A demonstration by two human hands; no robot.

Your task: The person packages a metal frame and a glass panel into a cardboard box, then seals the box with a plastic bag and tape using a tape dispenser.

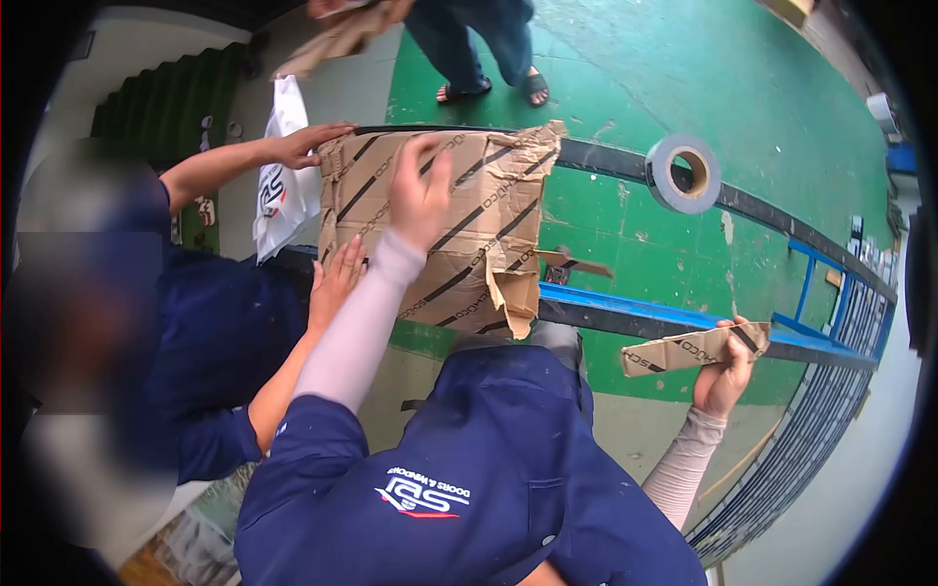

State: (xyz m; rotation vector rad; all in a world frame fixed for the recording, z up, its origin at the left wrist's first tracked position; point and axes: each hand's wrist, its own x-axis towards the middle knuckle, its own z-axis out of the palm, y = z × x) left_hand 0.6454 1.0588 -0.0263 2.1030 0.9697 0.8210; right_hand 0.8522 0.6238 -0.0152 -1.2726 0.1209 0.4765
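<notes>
A crumpled brown cardboard wrap (454,230) with black stripes and printed lettering lies across two dark rails, its right edge torn and folded. My left hand (420,195) is over the cardboard, its fingers apart and holding nothing. At the right, my right hand (724,379) grips a torn cardboard strip (684,352) with the same print, above the near rail. A co-worker's two hands rest at the left side of the cardboard, one at its top corner and one lower down, near my left forearm.
A roll of grey tape (683,174) sits on the far rail (596,158). The near rail (645,317) has a blue edge. A co-worker leans in at the left beside a white bag (285,181). Another person stands beyond the rails. Blue framework (806,278) is at the right.
</notes>
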